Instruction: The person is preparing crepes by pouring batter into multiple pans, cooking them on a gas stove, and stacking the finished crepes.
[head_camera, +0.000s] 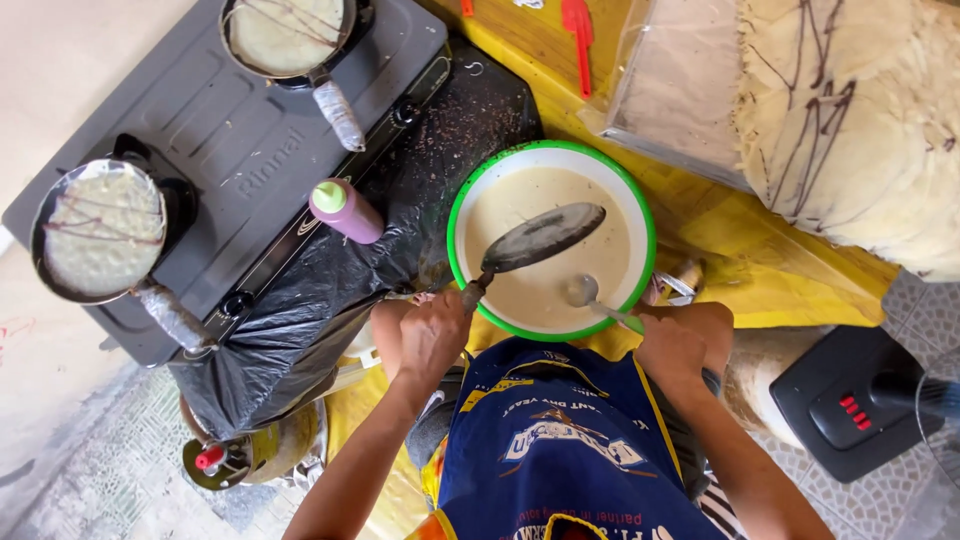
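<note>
My left hand (432, 335) grips the handle of a small dark pan (543, 238), held tilted over a white bowl with a green rim (455, 215) that is full of pale batter. My right hand (672, 347) holds the green handle of a ladle (582, 291) whose metal scoop dips into the batter near the bowl's front. The bowl sits on a yellow table just ahead of my blue apron.
A grey two-burner stove (240, 140) at left carries two small pans (98, 230) (288, 35) with pale crepes streaked brown. A purple squeeze bottle (345, 211) stands on black plastic. Stacked crepes (850, 120) lie at right, a red spatula (578, 35) behind, a fan base (850, 400) below.
</note>
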